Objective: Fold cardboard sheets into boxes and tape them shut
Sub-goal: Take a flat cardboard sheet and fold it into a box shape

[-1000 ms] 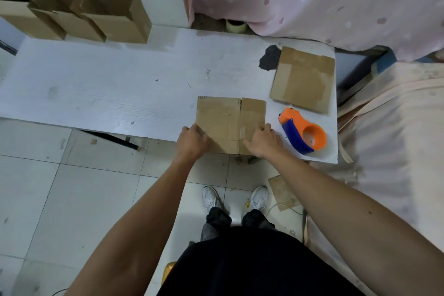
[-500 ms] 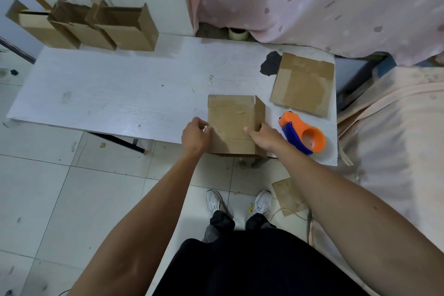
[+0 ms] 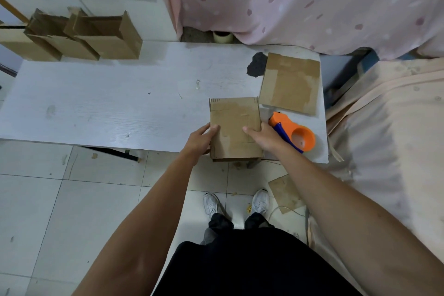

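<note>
Since a second ago the cardboard has popped up from flat into a squared cardboard box (image 3: pixel 235 127), just left of the tape dispenser (image 3: pixel 292 134) at the desk's (image 3: pixel 108 108) near edge. My left grip (image 3: pixel 200 138) clasps its left wall, thumb on top. My right grip (image 3: pixel 260 136) pinches the right wall, just beside the dispenser. I judge I am mid-forming: next the end flaps need folding in, then my right grip must let go to take the dispenser.

No legible text anywhere.
</note>
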